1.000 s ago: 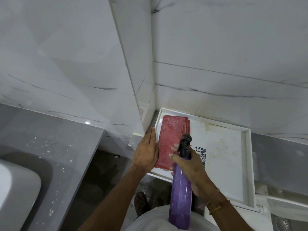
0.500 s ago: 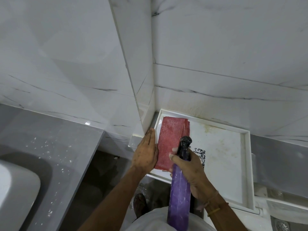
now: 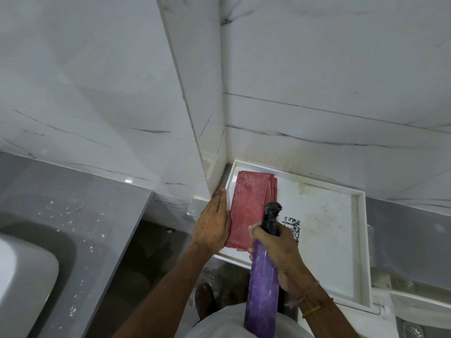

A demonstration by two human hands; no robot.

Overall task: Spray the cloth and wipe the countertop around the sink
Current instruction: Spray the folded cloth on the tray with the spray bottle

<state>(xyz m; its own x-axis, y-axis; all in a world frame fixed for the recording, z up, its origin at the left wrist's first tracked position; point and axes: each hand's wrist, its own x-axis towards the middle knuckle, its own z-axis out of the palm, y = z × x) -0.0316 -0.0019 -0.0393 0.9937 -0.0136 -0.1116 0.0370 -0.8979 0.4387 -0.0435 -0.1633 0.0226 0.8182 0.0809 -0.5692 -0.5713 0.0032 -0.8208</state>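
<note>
Left of me, counter [image 3: 80,215]: grey, speckled, not yet wiped
Tray [image 3: 341,240]: white; holds my cloth
Cloth [image 3: 246,211]: folded, long axis running away from me
Bottle [image 3: 263,284]: right hand [image 3: 283,252] clenched round it; nozzle just right of cloth
Left hand [image 3: 214,225]: flat, fingers extended, touching cloth's left edge; nearer for pickup, I judge

Red cloth [image 3: 246,211], folded long, flat in white tray [image 3: 361,240], frame centre. Purple spray bottle [image 3: 262,286], black nozzle at cloth. Grey countertop [image 3: 80,215], speckled white, lower left; sink [image 3: 24,279] at edge.
</note>
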